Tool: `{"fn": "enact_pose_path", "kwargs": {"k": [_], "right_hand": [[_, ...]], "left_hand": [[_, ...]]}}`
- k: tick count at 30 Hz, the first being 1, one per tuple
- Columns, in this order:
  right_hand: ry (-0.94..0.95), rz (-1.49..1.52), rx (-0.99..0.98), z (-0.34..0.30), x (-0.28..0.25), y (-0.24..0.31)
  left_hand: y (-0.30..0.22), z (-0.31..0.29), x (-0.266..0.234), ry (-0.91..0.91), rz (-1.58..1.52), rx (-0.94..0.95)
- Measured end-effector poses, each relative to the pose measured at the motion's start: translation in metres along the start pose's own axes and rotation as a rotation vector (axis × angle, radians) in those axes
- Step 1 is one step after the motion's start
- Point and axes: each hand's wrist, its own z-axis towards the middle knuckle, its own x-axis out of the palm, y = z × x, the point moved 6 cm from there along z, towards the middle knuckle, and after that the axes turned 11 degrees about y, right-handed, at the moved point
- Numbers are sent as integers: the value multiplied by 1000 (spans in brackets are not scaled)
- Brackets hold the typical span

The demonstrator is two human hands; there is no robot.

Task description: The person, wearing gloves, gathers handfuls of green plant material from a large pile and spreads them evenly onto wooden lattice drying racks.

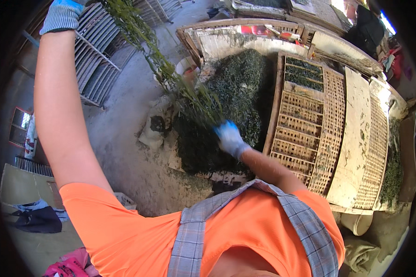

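My left hand [63, 17], in a grey-and-blue work glove, is raised high at the upper left; the top edge cuts off its fingers. Beside it, a long bundle of leafy green strands [145, 46] runs down from the top edge toward the middle. My right hand [231, 138], in a white glove with blue fingers, is at the bundle's lower end, low over a large heap of dark green leafy matter [245, 87]. Motion smears its fingers, so their grip is unclear. The bundle's lower part is blurred too and overlaps the heap.
Wooden lattice frames [296, 120] stand right of the heap, some cells holding dark green bits. A pale board [353, 143] lies among them. Behind the heap is a low wooden-edged wall [231, 48]. Slatted racks [99, 53] stand upper left; a pale sack [152, 131] sits left of the heap.
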Motion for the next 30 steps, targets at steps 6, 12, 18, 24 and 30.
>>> {"fn": "enact_pose_path", "kwargs": {"k": [6,12,18,24,30], "right_hand": [[558,-36,38,-26,93,-119],[-192,505,111,38,-217,-24],[-181,864,-341,107,-205,32],[100,555,251,50,34,-95],[135,107,30,79,-54,-90]], "left_hand": [[79,13,40,-198,926,96],[209,-47,26,-112,98,-142],[218,-51,60,-138,-191,-268],[157,-142,-53,-464,-78,-6],[257,-147,13,-653,12,-163]]}}
